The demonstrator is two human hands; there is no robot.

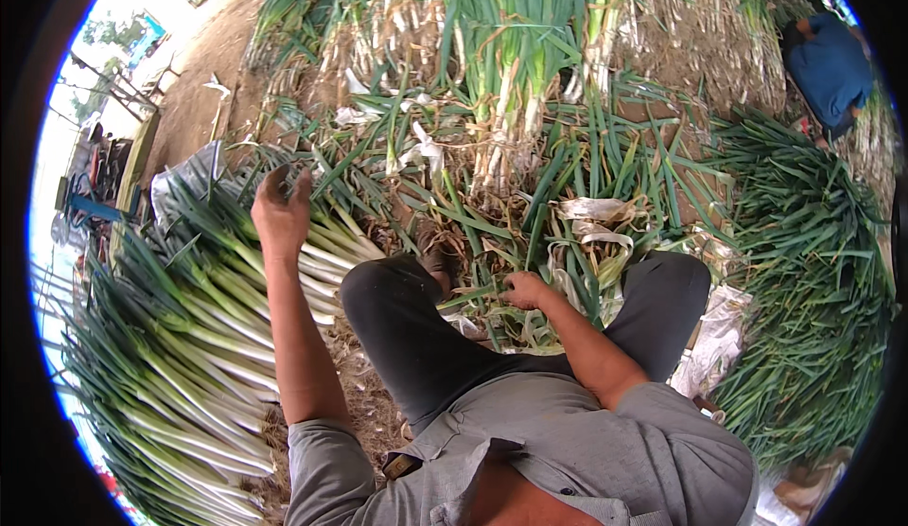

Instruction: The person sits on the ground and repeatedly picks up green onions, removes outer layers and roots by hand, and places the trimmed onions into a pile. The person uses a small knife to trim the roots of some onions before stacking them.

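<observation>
My left hand is raised over the leafy upper end of a row of cleaned leeks or large green onions, thumb and fingers apart and nothing seen between them. Between my knees is my right hand, low over loose leaves and peelings; its fingers are bent, and whether they pinch a leaf cannot be told. In front of me a bundle of untrimmed stalks stands with roots and dry skins towards me, a green tie around it.
More untrimmed bundles line the far side. A heap of green-leaved stalks lies at the right. A person in a blue top bends at the upper right. Wooden beam and plastic sheet are at the left.
</observation>
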